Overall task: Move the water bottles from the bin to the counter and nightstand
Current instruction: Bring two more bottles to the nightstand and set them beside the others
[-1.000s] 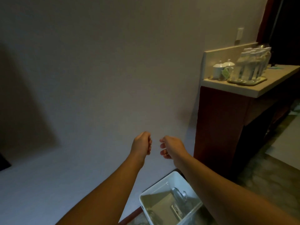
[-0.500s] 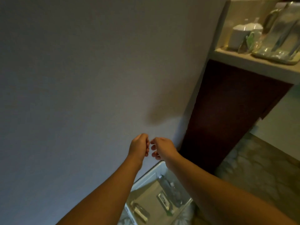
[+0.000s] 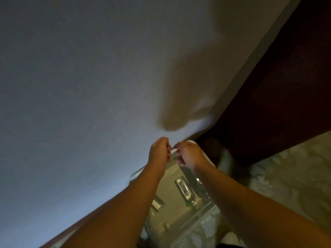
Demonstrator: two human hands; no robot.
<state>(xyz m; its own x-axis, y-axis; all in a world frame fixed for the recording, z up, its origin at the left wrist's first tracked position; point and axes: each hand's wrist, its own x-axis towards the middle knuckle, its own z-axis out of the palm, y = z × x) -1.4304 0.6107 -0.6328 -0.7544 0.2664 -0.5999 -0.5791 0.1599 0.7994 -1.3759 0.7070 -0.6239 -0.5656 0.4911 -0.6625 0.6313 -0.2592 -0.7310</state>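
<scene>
A: Step in hand?

B: Reach-down, as I judge it. Left hand (image 3: 159, 151) and right hand (image 3: 188, 154) sit side by side above the far end of the bin (image 3: 172, 197), both with fingers curled into loose fists, nothing gripped in either. No bottle lifted yet.

A: Bottles?

B: Lying flat inside the bin on the floor. 1 clear water bottle (image 3: 185, 189) at 6 o'clock of the right hand, a 2nd beside it, mostly under the right forearm. A smaller object (image 3: 157, 203) lies near the left forearm; too blurred to name.

A: Desk?

B: Only its dark wood side panel (image 3: 277, 86) shows, 1 to 2 o'clock of the hands. Top out of view; nightstand not seen.

A: Next move?

B: Probably uncurl the fingers, drop both hands toward 6 o'clock into the bin, and wrap a bottle body. Low light, so grip by feel.
</scene>
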